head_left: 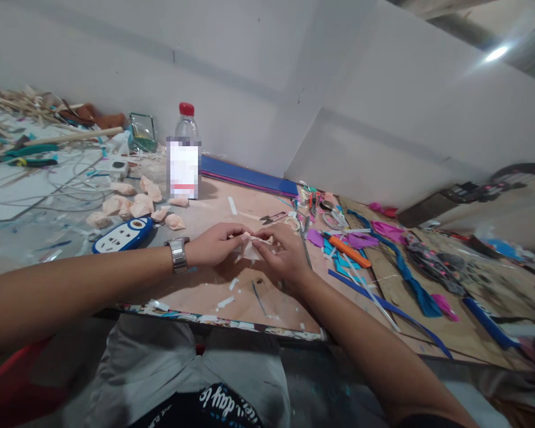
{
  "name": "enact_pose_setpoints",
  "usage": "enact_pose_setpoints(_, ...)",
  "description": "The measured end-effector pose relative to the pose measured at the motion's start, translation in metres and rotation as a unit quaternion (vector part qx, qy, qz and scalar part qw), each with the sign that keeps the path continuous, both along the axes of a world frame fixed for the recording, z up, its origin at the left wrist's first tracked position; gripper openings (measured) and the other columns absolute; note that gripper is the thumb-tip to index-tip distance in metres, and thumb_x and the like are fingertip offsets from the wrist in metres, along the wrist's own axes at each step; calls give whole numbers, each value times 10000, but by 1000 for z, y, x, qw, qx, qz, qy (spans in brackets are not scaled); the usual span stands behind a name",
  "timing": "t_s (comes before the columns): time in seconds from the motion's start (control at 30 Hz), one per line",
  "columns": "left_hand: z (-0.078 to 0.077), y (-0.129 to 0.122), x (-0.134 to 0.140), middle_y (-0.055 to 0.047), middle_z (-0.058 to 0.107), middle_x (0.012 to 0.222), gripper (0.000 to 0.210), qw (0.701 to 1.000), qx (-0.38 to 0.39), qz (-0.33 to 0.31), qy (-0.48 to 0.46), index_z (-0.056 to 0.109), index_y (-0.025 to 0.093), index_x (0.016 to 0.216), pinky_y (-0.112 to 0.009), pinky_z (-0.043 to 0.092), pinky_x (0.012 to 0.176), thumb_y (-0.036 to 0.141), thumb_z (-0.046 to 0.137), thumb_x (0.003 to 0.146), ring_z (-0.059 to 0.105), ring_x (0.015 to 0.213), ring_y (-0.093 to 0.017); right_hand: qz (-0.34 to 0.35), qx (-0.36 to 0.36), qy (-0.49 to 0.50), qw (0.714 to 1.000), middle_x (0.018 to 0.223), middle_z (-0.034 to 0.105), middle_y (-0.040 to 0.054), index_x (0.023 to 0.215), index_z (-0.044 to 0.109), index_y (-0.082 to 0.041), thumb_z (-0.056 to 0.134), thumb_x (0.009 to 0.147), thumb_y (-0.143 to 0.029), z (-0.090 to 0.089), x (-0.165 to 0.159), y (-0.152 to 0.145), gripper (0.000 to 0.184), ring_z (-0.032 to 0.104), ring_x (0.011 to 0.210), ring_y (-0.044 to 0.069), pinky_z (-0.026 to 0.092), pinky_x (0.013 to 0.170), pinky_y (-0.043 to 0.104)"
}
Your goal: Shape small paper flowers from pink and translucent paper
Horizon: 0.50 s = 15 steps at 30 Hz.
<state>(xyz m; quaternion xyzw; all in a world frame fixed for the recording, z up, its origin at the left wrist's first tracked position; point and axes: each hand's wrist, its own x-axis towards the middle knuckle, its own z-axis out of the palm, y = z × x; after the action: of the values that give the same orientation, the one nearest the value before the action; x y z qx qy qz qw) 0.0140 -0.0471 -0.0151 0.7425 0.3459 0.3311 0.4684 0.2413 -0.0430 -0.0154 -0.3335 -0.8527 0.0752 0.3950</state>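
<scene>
Both hands meet over the middle of the workbench [214, 217]. My left hand [220, 242], with a metal watch [177, 254] on its wrist, pinches one side of a small pale peach piece of thin crumpled material [251, 249]. On the other side, the thumb and fingers of my right hand [283, 252] are closed on the same piece. My fingers cover much of it. Several similar peach crumpled pieces [141, 205] lie in a loose pile to the left, behind a blue and white power strip [123, 235].
A red-capped bottle [186, 128] stands behind my hands. Scissors [274, 217], tape rolls [333, 220] and an orange utility knife [348, 251] lie to the right among coloured scraps. Pliers [31, 151] and wooden sticks are at the far left. A wall rises behind.
</scene>
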Motion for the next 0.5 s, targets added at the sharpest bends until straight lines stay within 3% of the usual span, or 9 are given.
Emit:
enact_pose_setpoints(0.27, -6, 1, 0, -51, 742, 932, 408, 1000, 16, 0, 15, 733, 143, 1183, -295, 461, 754, 429, 476, 1046, 605, 790, -164, 9, 9, 0, 1000, 846, 754, 31, 915, 718, -222, 710, 995, -330, 3, -1, -1, 135, 676, 825, 213, 466, 808, 387)
enact_pose_setpoints(0.5, -7, 1, 1, -85, 786, 1239, 372, 998, 57, -17, -7, 745, 184, 1247, -364, 516, 975, 383, 494, 1058, 709, 1072, -224, 7, 6, 0, 1000, 833, 756, 30, 901, 714, -233, 690, 1004, -364, 2, -3, 0, 169, 679, 806, 213, 465, 796, 387)
